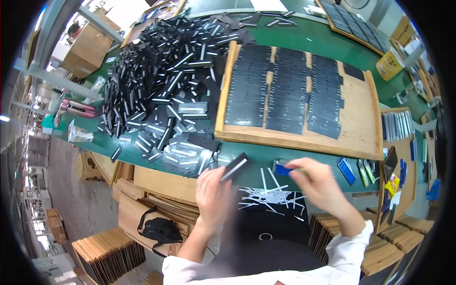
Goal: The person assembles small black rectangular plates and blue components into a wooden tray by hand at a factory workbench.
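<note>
White strips lay at 12 o'clock. At 11, the left hand clasped a black piece. At 1, the right hand was near a blue block; its grip I could not tell. Farther, at 11, lay a black pile.

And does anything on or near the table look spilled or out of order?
Yes. White strips lie crisscrossed, mostly on the black cloth by the near edge of the table, like scattered scraps. At left, dark pieces form a jumbled heap, unlike the neat rows on the tray.
</note>
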`<state>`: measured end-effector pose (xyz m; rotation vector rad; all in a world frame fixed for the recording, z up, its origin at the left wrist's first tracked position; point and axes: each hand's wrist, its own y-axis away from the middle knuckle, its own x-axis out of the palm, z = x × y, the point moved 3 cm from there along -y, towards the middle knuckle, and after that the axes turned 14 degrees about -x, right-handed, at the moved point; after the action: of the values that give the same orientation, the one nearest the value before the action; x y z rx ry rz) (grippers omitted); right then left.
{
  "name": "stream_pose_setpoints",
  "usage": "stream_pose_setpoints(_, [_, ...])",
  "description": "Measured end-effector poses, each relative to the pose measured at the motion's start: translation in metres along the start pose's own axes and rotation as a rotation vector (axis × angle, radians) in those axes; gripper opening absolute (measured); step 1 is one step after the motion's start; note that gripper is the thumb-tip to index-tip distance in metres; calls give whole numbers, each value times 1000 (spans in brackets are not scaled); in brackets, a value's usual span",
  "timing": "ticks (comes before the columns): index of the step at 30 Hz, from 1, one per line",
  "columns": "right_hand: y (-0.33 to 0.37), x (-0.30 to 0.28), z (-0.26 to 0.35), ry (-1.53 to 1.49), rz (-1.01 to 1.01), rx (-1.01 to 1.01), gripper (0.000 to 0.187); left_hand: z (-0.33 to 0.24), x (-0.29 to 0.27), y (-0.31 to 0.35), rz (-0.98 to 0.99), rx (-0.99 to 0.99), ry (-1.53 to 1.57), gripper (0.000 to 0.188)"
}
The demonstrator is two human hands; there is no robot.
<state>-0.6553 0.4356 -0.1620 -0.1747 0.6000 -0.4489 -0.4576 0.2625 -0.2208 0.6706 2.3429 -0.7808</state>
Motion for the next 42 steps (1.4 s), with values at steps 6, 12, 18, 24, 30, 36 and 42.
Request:
stream_pose_setpoints(6, [8, 36, -30, -460, 76, 378, 16, -37, 1, 8, 297, -45, 400, 58])
stream_pose_setpoints(12, [1, 28, -4, -656, 216, 325, 16, -17, 24, 17, 1312, -1026, 1471, 20])
stream_pose_setpoints(18, [18, 34, -4, -95, 83, 49, 52, -30, 31, 23, 1019, -1065, 1456, 36])
stream_pose_setpoints(24, [31, 46, -14, 365, 86, -64, 73, -19, 33, 31, 953, -840, 1361, 55])
stream_pose_setpoints(30, [44, 52, -7, 306, 59, -286, 62, -16, 32, 21, 666, -832, 1108, 47])
stream_pose_setpoints(36, [65, 32, -55, 499, -126, -312, 26, 5, 29, 17, 574, -798, 944, 46])
stream_pose_setpoints(42, [65, 25, -63, 587, -171, -216, 46, 0, 35, 19, 599, -831, 959, 45])
